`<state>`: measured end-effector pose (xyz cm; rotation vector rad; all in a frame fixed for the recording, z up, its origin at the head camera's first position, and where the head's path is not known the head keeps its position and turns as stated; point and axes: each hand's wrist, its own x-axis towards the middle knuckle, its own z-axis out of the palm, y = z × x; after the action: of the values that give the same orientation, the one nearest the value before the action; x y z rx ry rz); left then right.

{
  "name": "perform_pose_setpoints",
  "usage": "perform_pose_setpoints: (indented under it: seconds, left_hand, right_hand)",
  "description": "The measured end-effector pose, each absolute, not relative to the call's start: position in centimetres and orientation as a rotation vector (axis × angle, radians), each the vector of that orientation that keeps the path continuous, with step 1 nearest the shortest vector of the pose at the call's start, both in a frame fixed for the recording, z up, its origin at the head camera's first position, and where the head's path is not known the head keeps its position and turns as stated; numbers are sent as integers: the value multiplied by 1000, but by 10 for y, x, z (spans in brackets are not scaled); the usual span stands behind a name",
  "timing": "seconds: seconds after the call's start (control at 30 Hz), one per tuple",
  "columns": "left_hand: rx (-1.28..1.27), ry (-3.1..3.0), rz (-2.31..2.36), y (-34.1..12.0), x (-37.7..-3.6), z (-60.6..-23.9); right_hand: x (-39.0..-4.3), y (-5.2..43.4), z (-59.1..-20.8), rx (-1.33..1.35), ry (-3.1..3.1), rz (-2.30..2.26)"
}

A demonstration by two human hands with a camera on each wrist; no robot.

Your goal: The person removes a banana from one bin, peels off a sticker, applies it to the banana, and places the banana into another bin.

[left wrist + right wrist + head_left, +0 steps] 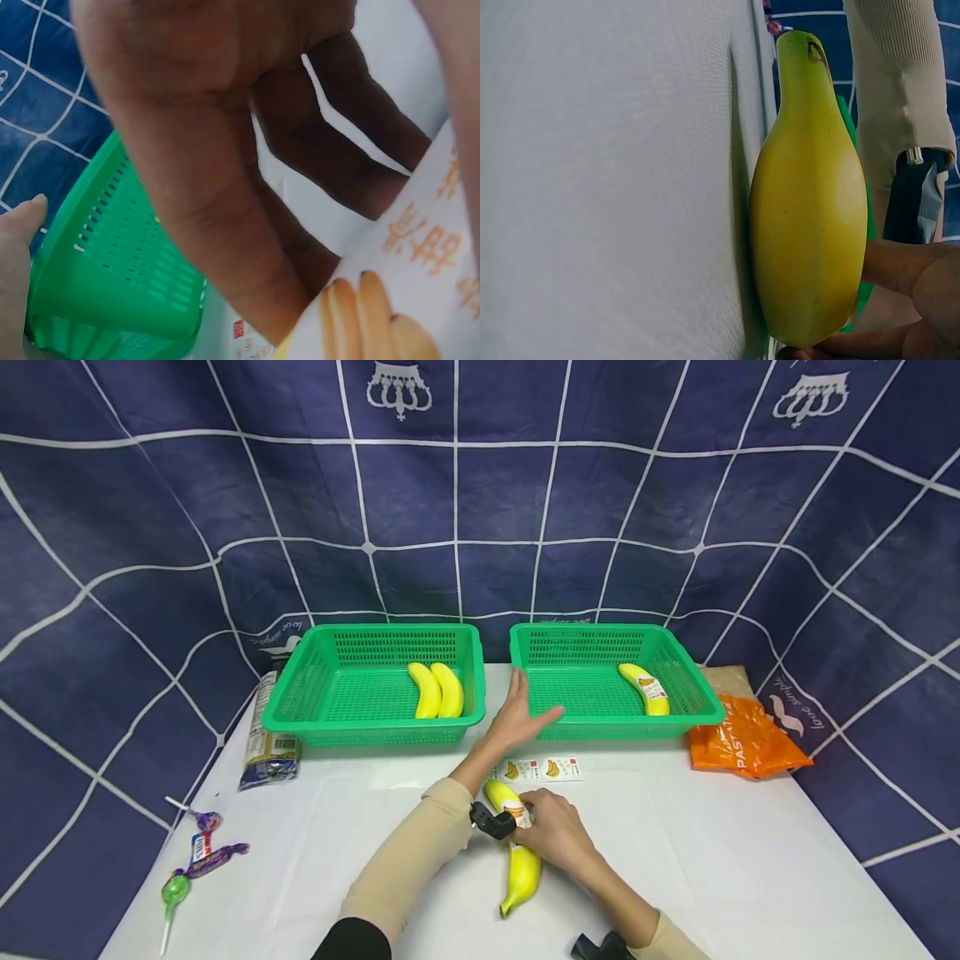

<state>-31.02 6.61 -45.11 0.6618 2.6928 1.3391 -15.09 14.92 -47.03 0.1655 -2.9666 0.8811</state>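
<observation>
One labelled yellow banana point(647, 687) is seen in the right green plastic basket point(693, 693); two unlabelled yellow bananas point(437, 690) lie in the left green plastic basket point(300, 693) — labelling is judged partly done. A third yellow banana point(519, 852) lies on the white desk point(712, 860) near its front edge, with a banana sticker being pressed on by the right hand point(557, 831), its fingers curled over the fruit. Two spare banana stickers point(542, 769) remain. The left hand point(519, 714) rests open, fingers straight, against the right basket's front rim.
</observation>
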Motion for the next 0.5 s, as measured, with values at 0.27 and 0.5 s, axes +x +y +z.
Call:
perform_pose_setpoints:
  seconds: [0.27, 0.5]
  left_hand:
    - [646, 2669, 1409, 70, -310, -456]
    - [662, 2603, 1503, 70, -310, -457]
  right_hand:
    - [-151, 151, -469, 204, -2971, 871]
    - [-153, 151, -469, 193, -2979, 922]
